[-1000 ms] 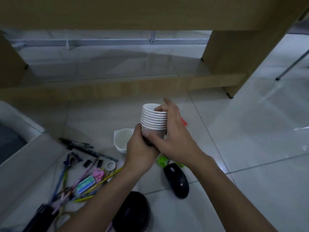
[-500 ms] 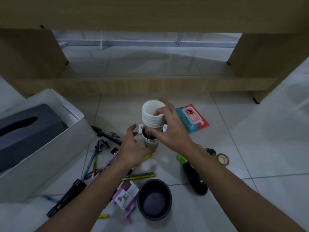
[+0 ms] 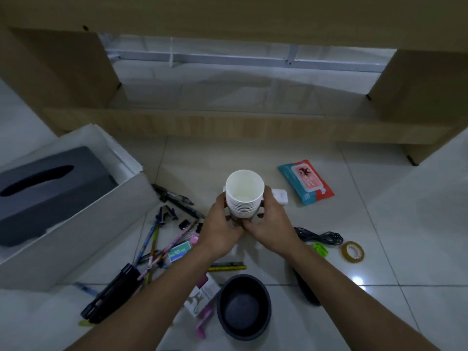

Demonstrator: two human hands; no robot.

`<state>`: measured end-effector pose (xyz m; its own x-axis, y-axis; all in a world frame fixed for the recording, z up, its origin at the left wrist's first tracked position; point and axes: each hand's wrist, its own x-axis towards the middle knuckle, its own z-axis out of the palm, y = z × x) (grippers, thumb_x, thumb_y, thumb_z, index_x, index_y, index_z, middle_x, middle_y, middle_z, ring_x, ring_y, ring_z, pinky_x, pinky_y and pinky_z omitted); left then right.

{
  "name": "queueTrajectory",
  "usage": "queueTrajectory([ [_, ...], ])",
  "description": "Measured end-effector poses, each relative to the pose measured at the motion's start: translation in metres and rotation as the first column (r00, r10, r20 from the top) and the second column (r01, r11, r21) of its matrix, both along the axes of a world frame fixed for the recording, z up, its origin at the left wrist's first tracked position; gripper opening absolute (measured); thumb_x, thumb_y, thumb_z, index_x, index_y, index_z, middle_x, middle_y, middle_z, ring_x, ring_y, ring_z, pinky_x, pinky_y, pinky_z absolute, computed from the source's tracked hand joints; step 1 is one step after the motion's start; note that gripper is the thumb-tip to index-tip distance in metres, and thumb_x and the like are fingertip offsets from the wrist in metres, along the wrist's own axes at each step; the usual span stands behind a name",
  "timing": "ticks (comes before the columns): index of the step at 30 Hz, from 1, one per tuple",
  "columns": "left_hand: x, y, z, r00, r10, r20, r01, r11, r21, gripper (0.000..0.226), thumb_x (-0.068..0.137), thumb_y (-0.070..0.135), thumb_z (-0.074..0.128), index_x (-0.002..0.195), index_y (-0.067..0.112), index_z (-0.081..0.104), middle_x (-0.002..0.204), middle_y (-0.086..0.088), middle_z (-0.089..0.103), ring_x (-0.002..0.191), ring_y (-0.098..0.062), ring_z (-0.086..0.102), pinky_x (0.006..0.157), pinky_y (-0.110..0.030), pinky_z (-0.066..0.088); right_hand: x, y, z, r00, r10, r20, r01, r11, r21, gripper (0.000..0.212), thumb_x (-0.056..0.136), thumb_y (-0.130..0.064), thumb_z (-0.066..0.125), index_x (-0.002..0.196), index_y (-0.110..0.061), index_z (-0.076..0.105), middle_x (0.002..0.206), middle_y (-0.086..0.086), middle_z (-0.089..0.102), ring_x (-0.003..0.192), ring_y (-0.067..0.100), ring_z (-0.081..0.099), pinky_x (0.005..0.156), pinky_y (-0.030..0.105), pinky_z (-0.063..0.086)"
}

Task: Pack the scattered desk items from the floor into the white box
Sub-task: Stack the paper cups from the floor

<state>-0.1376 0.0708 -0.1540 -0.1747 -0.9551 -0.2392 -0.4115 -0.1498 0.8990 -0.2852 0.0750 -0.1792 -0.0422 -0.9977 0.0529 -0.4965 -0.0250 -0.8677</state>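
A stack of white paper cups [image 3: 244,192] stands upright between both hands above the floor, its open mouth facing me. My left hand [image 3: 222,229] wraps the stack's lower left side and my right hand [image 3: 272,225] wraps the lower right. The white box [image 3: 76,221] sits open at the left with a dark grey tissue holder [image 3: 48,191] inside it. Pens and pencils [image 3: 157,239], binder clips and a small green box lie scattered on the tiles between the box and my arms.
A black bowl [image 3: 244,306] lies near my forearms. A wet-wipes pack [image 3: 306,182], a black cable [image 3: 320,236], a tape roll [image 3: 352,252] and a green highlighter [image 3: 320,249] lie at the right. A black stapler [image 3: 111,292] lies at lower left. A wooden desk frame [image 3: 228,126] crosses the back.
The view has swung left, bringing the white box into sight. My left hand let go of the cup stack for a moment and now grips its base again, with the stack held more upright.
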Motion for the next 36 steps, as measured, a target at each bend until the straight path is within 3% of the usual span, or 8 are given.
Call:
queueTrajectory([
  [5,0.031,-0.009,0.036,0.997,0.071,0.000,-0.069,0.970,-0.231,0.065,0.083,-0.005,0.044,0.142,0.023,0.042,0.137,0.000,0.055,0.122,-0.014,0.055,0.101,-0.037,0.050,0.026,-0.019,0.054,0.998,0.028,0.057,-0.020,0.992,-0.125,0.083,0.067,-0.027,0.091,0.134,-0.025,0.042,0.116,-0.023,0.057,0.105,-0.012,0.057,0.079,0.009,0.049],
  [8,0.079,-0.010,0.067,0.990,0.129,-0.047,-0.138,0.934,-0.331,0.054,0.087,-0.006,0.041,0.133,0.021,0.049,0.127,0.002,0.060,0.098,0.000,0.065,0.081,-0.021,0.055,0.067,-0.036,0.095,0.992,0.127,0.019,-0.122,0.979,-0.162,0.078,0.066,-0.030,0.091,0.128,-0.032,0.044,0.109,-0.025,0.059,0.095,-0.022,0.055,0.074,0.002,0.044],
  [11,0.139,-0.006,0.087,0.969,0.244,-0.032,-0.235,0.883,-0.406,0.045,0.092,-0.004,0.044,0.130,0.017,0.056,0.124,0.006,0.063,0.099,0.005,0.062,0.079,-0.003,0.045,0.118,-0.049,0.122,0.965,0.256,0.050,-0.244,0.954,-0.176,0.078,0.067,-0.034,0.089,0.129,-0.033,0.042,0.118,-0.019,0.061,0.105,-0.010,0.059,0.083,0.017,0.049],
  [14,0.203,0.001,0.089,0.926,0.376,0.018,-0.338,0.851,-0.401,0.035,0.094,0.002,0.051,0.117,0.023,0.065,0.112,0.013,0.068,0.100,0.007,0.061,0.085,-0.008,0.046,0.169,-0.061,0.140,0.928,0.358,0.107,-0.336,0.924,-0.181,0.087,0.067,-0.037,0.088,0.140,-0.026,0.041,0.126,-0.014,0.061,0.112,0.001,0.060,0.089,0.027,0.053],
  [17,0.257,0.003,0.085,0.898,0.424,0.119,-0.368,0.871,-0.327,0.034,0.093,0.002,0.051,0.116,0.021,0.067,0.112,0.010,0.068,0.105,-0.002,0.061,0.092,-0.019,0.047,0.213,-0.078,0.145,0.890,0.445,0.100,-0.423,0.887,-0.187,0.085,0.067,-0.039,0.088,0.138,-0.022,0.046,0.126,-0.011,0.063,0.115,0.004,0.061,0.093,0.035,0.055],
  [20,0.287,-0.004,0.076,0.911,0.374,0.173,-0.345,0.922,-0.176,0.033,0.098,0.005,0.047,0.121,0.020,0.065,0.118,0.005,0.068,0.104,-0.007,0.063,0.090,-0.021,0.047,0.241,-0.096,0.135,0.855,0.517,0.035,-0.508,0.850,-0.142,0.073,0.068,-0.032,0.089,0.130,-0.023,0.052,0.119,-0.018,0.064,0.110,-0.008,0.060,0.090,0.019,0.053],
  [27,0.291,-0.065,0.063,0.840,0.457,-0.292,-0.287,0.831,0.476,0.064,0.089,0.076,0.033,0.132,0.035,0.058,0.125,0.004,0.068,0.103,-0.023,0.071,0.085,-0.040,0.054,0.263,-0.150,0.097,0.713,0.694,-0.104,-0.680,0.720,0.139,0.078,0.070,-0.020,0.088,0.132,-0.034,0.045,0.122,-0.023,0.060,0.112,-0.012,0.056,0.093,0.014,0.050],
  [36,0.298,-0.074,0.043,0.816,0.507,-0.278,-0.314,0.792,0.523,0.055,0.092,0.070,0.038,0.121,0.033,0.066,0.115,0.000,0.073,0.094,-0.022,0.074,0.061,-0.029,0.057,0.265,-0.167,0.078,0.660,0.747,-0.079,-0.681,0.639,0.357,0.073,0.071,-0.028,0.087,0.131,-0.030,0.047,0.121,-0.013,0.060,0.111,0.003,0.060,0.095,0.032,0.054],
])
